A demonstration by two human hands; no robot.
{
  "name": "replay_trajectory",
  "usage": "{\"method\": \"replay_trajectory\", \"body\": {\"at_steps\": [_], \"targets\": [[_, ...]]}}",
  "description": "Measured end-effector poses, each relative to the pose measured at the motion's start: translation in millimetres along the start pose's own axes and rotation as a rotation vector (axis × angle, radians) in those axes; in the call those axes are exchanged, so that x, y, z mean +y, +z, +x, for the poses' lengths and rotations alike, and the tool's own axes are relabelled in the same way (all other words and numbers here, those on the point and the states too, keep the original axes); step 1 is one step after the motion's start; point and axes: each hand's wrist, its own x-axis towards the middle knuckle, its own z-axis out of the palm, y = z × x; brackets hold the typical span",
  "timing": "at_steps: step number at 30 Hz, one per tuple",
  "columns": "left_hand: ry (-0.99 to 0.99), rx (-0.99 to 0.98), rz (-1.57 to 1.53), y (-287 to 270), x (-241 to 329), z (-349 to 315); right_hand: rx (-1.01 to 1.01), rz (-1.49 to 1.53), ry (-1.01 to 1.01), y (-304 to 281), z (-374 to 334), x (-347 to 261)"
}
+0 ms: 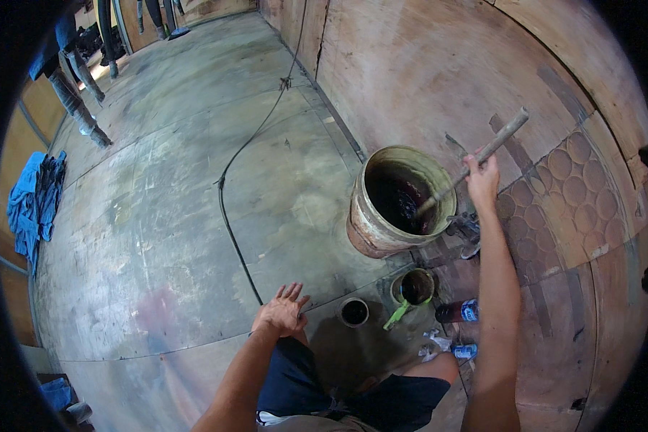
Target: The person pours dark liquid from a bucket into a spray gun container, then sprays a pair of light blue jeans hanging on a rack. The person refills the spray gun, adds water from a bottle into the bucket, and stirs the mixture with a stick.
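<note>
My right hand (482,176) is closed around a wooden stick (507,137). The stick slants down into a large, stained bucket (378,241), its lower end in dark liquid (399,201). With fingers spread, my left hand (284,309) rests by my left knee and holds nothing. A small cup (353,324) of dark liquid stands on the floor between my knees and the bucket. Beside it is a small pot (430,279) with dark contents, and a bright green handle-like piece (397,317) lies against its near side.
A dark bottle (453,311) and a blue-labelled bottle (464,351) lie near my right knee. A black cable (230,209) runs along the floor. Wooden panels (403,72) border the right side. Blue cloth (36,201) hangs at left; other people's legs (79,108) show far left.
</note>
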Motion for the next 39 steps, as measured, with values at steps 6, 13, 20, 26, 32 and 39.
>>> {"method": "replay_trajectory", "body": {"at_steps": [6, 13, 20, 26, 32, 39], "targets": [[0.02, 0.008, 0.001, 4.0, -1.8, -0.8, -0.312, 0.426, 0.189, 2.5, -13.7, -4.0], [-0.009, -0.021, -0.053, -6.7, 2.9, -4.2, -0.024, -0.148, -0.002, -10.6, 9.2, -6.6], [-0.01, -0.012, -0.012, -1.8, 0.1, -4.0, -0.219, 0.381, 0.197, -2.0, -13.8, 6.0], [-0.013, -0.048, 0.004, -5.1, 0.3, -1.9, -0.042, -0.107, -0.018, -29.5, 16.8, 7.1], [-0.003, -0.034, 0.031, -1.8, -1.6, 1.2, -0.061, 0.401, 0.199, 1.1, -7.5, 21.6], [-0.015, -0.026, -0.034, -4.8, -3.5, 0.8, 0.01, -0.181, 0.027, -25.6, 15.0, 5.0]]}}
